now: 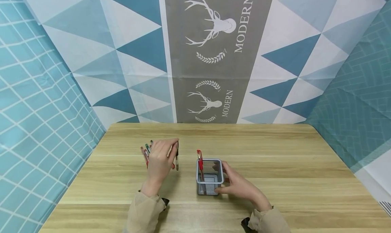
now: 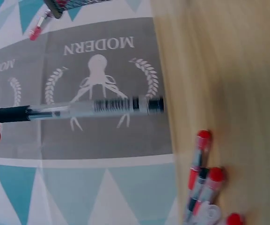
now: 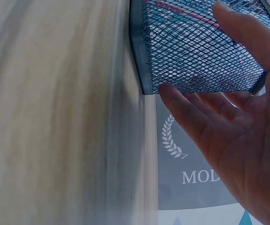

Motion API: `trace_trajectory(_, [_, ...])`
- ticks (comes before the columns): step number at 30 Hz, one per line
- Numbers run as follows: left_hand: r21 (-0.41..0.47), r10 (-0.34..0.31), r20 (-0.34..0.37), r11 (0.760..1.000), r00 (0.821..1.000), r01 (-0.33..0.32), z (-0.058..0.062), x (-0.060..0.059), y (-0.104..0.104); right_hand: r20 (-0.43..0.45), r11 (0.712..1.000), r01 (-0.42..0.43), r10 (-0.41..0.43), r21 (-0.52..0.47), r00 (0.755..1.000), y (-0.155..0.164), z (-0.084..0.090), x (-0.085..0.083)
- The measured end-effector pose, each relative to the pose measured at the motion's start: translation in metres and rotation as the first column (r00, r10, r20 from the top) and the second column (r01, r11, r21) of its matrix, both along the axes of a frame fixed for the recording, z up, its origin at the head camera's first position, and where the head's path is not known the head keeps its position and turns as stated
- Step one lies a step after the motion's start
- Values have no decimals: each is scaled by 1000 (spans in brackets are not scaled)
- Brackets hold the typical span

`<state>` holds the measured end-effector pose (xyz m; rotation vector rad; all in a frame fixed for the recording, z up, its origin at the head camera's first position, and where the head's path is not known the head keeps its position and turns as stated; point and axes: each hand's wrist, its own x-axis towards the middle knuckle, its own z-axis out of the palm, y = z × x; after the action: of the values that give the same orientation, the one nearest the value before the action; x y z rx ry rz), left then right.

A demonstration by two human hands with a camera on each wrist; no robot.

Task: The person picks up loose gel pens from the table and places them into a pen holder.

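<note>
My left hand (image 1: 160, 158) pinches a clear-barrelled pen (image 1: 177, 161) with a black grip near its upper end. The pen hangs upright above the table, left of a grey mesh pen holder (image 1: 209, 189); its barrel and black end show in the left wrist view. My right hand (image 1: 239, 185) holds the pen holder by its right side, thumb on the near face and fingers round the far side. In the right wrist view the thumb and fingertips touch the mesh (image 3: 195, 51). A red pen (image 1: 200, 162) leans inside the holder at its left.
Several more pens (image 1: 145, 154) lie on the wooden table (image 1: 275, 151), partly hidden behind my left hand. Red and black ends of these pens (image 2: 215, 174) show in the left wrist view. A patterned cloth (image 1: 146, 56) hangs behind the table.
</note>
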<state>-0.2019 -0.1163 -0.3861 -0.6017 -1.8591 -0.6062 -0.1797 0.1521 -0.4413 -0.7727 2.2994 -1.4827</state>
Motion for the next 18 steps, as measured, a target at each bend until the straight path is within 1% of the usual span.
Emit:
trace_trajectory(7, [50,4,-49,999,999,-2,14,8,5,6,1000,4,-4,-3,1000,0,1,1])
trace_trajectory(11, [103,-14,-83,994,996,23,22,12,8,5,1000,7,-7,4,1000,0,2,1])
trace_trajectory(15, [184,-18,-100,982,995,36,28,16,11,7,1000,15,-15,21,1000,0,3,2])
trace_trajectory(18, [259,-22,-85,965,996,44,31,20,14,11,999,23,-23,30,1000,-1,3,2])
